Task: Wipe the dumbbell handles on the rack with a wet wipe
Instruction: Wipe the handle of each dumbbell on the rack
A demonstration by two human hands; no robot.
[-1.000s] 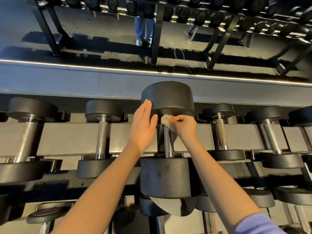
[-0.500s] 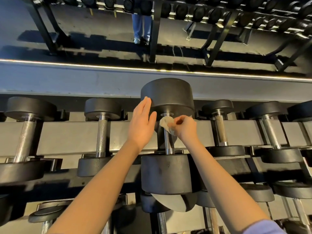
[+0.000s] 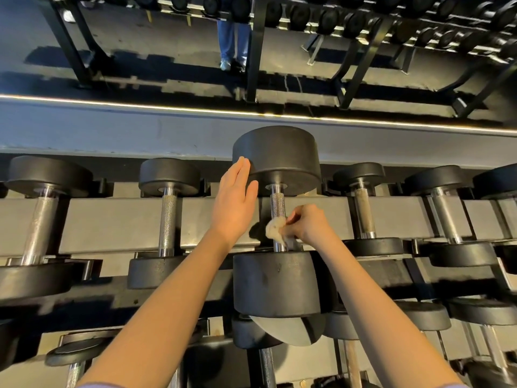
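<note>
A big black dumbbell [image 3: 277,284] lies on the rack [image 3: 112,222] in the middle of the view, its knurled steel handle [image 3: 277,205] running away from me. My right hand [image 3: 309,224] pinches a crumpled white wet wipe [image 3: 275,229] against the near end of that handle, just above the near weight head. My left hand [image 3: 233,204] is flat with fingers straight, resting against the left side of the far weight head [image 3: 277,158].
More dumbbells sit in the same row: two to the left [image 3: 167,217] [image 3: 39,222] and several to the right [image 3: 363,211]. A lower tier of dumbbells [image 3: 425,315] shows below. Beyond, a mirror reflects other racks and a person's legs [image 3: 233,37].
My right hand has slid the wipe down the handle from the far head toward the near head. My left hand has stayed on the far head.
</note>
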